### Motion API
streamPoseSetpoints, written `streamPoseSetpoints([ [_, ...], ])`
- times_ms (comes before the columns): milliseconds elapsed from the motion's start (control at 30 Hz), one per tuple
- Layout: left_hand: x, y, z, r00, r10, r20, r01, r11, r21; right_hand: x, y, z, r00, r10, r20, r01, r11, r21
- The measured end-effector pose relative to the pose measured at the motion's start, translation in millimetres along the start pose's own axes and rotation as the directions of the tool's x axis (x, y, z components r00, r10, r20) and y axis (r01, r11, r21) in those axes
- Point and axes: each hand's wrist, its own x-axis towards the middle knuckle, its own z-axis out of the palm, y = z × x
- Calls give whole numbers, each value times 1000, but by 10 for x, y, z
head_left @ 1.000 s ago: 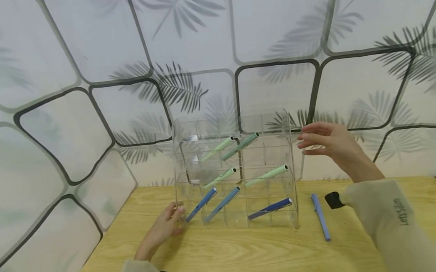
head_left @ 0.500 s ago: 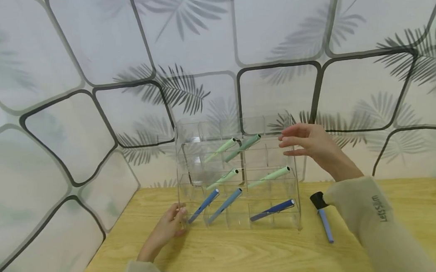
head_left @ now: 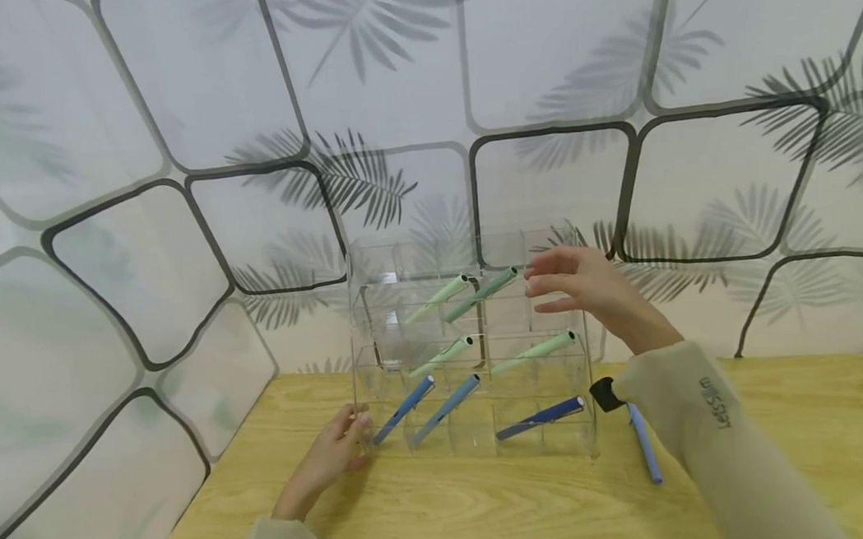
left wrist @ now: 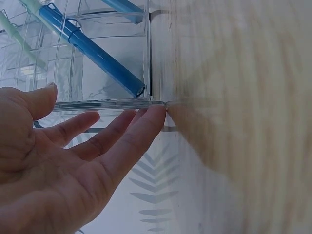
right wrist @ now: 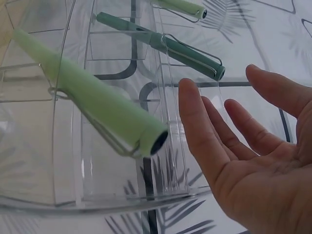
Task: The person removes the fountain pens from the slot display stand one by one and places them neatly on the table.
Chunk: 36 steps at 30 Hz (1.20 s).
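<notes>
A clear acrylic pen rack [head_left: 474, 456] with tiered compartments stands on the table, several pens leaning in it. My left hand [head_left: 331, 447] holds its left side panel, thumb at the inner face and fingers along the outside, near a blue pen [left wrist: 100, 56]. My right hand [head_left: 581, 287] is raised at the upper right of the rack, fingers apart and holding nothing. Closest to its fingertips is a dark green pen [head_left: 481, 294] in the upper tier. A pale green pen [right wrist: 100, 100] with a wire clip shows large in the right wrist view.
On the wooden table [head_left: 447, 524], right of the rack, lies a light blue pen [head_left: 646, 446], partly covered by the black wrist strap [head_left: 606, 394]. A patterned wall covering [head_left: 545, 188] rises close behind the rack.
My right hand has moved left from beside the rack to in front of its upper right compartments. The left hand keeps its place on the side panel.
</notes>
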Motion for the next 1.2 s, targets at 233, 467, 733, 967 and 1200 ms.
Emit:
streamPoseSetpoints([
  [233, -5, 3, -1, 1000, 2, -1, -2, 1000, -4, 65, -10, 91, 1000, 20, 12, -21, 1000, 11],
  [467, 13, -14, 6, 1000, 12, 6, -12, 1000, 12, 108, -26, 161, 999, 50, 16, -50, 999, -3],
  [733, 12, 44, 0, 999, 42, 33, -45, 995, 91, 176, -62, 220, 998, 60, 28, -59, 998, -8],
  [967, 89, 106, -9, 999, -13, 30, 10, 993, 118, 235, -60, 268, 997, 78, -1, -78, 997, -7],
  [1200, 144, 101, -16, 998, -58, 7, 56, 992, 115, 276, -60, 299, 998, 53, -20, -53, 998, -21],
])
